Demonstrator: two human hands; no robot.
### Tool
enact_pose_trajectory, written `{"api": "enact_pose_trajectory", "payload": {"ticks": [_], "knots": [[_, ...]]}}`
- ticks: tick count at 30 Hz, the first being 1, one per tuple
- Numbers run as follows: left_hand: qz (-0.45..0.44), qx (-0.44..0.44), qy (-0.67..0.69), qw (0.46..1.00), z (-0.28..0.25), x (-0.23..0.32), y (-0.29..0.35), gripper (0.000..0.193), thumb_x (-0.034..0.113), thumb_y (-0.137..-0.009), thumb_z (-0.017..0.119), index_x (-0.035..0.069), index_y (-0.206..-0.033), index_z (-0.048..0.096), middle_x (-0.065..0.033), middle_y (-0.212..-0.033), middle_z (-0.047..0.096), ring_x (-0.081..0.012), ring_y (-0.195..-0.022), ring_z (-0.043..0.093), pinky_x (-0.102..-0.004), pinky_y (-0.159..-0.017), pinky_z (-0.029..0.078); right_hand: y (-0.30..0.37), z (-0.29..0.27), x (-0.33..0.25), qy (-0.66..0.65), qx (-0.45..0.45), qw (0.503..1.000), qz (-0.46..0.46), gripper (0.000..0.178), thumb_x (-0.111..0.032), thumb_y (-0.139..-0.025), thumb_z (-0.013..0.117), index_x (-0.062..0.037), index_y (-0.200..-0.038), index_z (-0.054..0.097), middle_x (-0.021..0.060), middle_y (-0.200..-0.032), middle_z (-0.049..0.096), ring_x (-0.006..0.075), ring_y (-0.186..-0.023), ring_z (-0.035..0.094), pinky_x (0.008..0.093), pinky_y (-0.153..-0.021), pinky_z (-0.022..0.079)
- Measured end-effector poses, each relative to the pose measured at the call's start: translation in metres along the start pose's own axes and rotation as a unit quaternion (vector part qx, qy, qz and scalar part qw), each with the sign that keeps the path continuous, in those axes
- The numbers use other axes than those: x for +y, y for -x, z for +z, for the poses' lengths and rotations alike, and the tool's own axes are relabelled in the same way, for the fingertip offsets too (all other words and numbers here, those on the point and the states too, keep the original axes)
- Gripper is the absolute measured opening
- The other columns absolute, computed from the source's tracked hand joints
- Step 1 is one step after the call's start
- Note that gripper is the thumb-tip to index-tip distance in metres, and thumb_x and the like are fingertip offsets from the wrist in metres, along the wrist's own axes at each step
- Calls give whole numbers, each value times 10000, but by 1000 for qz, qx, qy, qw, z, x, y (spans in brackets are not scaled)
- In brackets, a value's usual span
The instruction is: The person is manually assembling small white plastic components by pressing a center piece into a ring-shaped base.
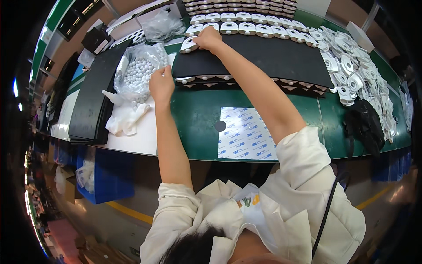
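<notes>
My right hand reaches far across the table, its fingers closed at the edge of a white plastic part with a rounded front. That part sits at the left end of a black board, in front of a row of similar white parts. My left hand is raised with thumb and fingers pinched together; whatever they hold, if anything, is too small to make out. Right beside it lies an open clear plastic bag full of small white balls.
Loose white parts are heaped at the right, near a black bag. A printed sheet lies on the green table. Crumpled white gloves and stacked black boards occupy the left. More parts show beneath the black board.
</notes>
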State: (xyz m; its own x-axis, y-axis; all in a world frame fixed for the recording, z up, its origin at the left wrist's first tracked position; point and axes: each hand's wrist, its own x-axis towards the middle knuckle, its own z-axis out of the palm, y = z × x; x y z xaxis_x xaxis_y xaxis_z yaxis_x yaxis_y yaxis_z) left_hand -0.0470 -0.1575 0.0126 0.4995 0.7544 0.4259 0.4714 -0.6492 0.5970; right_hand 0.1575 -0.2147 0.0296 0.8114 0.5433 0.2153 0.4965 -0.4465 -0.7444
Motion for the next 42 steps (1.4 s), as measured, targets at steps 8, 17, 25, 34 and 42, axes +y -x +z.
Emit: {"api": "enact_pose_trajectory", "payload": {"ticks": [8,17,25,34,42], "knots": [[-18,-56,-6,998,8,-5,2,374,352,-831,512,22,-894,674,-207,-855,641,-365,-839,606,-408,-768,451,55,-83,21,31,25,985,-166,312,-282,-775,623,-26,-951,644,114,-868,655,212,-795,633,317,-716,490],[16,-34,-28,999,0,1,-3,333,343,-806,543,53,-895,682,-183,-865,647,-343,-844,612,-393,-779,456,181,-267,176,336,229,913,-38,522,-352,-814,589,38,-1153,515,218,-1140,545,360,-1044,522,375,-916,387],[22,-15,-115,993,-7,19,17,295,314,-805,556,67,-907,681,-177,-885,645,-346,-862,606,-408,-784,458,206,-262,202,109,199,973,51,648,-392,-812,584,93,-1217,438,265,-1205,493,331,-1138,482,338,-955,354],[-3,-30,-127,991,-4,24,19,332,324,-823,523,43,-914,674,-200,-892,638,-361,-875,599,-413,-793,450,211,-263,201,107,219,969,38,621,-352,-789,627,112,-1171,468,260,-1126,547,314,-1060,538,332,-899,401],[0,-59,-97,994,1,13,13,362,337,-836,502,28,-919,671,-215,-890,635,-368,-865,600,-406,-791,445,213,-259,195,109,222,968,42,637,-385,-773,597,73,-1196,466,257,-1145,531,343,-1065,524,363,-914,396]]}}
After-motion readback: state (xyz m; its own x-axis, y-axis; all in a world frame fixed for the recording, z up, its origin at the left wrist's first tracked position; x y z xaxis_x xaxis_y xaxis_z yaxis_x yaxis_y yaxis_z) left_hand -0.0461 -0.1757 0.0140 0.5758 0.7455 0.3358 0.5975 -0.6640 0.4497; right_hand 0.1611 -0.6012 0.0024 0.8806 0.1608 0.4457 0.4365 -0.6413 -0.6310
